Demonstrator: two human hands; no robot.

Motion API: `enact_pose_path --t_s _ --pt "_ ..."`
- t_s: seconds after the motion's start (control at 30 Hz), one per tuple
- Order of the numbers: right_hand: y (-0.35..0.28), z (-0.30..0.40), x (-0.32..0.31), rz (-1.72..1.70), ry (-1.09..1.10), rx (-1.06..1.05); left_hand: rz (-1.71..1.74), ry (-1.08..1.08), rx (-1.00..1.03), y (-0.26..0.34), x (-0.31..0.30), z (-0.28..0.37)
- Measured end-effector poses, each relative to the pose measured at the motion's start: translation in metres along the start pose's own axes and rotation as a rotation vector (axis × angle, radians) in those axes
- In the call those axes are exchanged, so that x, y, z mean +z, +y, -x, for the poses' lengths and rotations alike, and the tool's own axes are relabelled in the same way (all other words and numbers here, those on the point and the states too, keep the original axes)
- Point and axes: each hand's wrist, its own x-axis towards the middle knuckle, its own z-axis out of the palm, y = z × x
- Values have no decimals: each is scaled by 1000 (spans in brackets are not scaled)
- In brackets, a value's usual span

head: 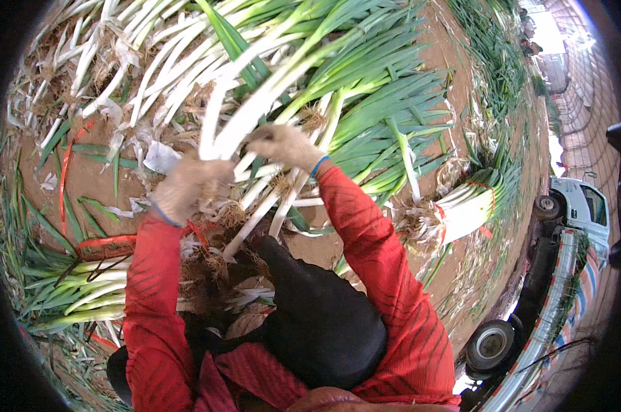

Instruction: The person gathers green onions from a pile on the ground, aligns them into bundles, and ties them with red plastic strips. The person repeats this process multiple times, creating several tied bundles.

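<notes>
My left hand (194, 185), in a beige work glove with a blue cuff, grips the root end of a few large green onions (248, 110). Their white shafts slant up and away to the right, blurred. My right hand (284, 147), gloved the same way, is beside those shafts with its fingers curled. Whether it pinches a leaf or layer there is hidden. Under both hands lie loose green onions (261, 208) with roots pointing towards me. A wide heap of green onions (181, 72) spreads beyond, white shafts left, green leaves right.
A tied bundle of green onions (465, 211) lies right, bound with red bands. More stalks (94, 293) lie lower left near a red strap (107, 242). Peeled scraps (161, 157) litter the soil. My black-clad knee (320, 314) is below. A truck (578, 206) stands far right.
</notes>
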Motion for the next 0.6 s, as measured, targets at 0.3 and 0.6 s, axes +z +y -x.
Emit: enact_pose_path --t_s 0.3,0.6 --pt "64 -10 -7 -397 449 395 -177 159 -61 -13 -37 -7" --pt "32 -28 30 -711 688 263 -506 281 -138 -57 -28 -15"
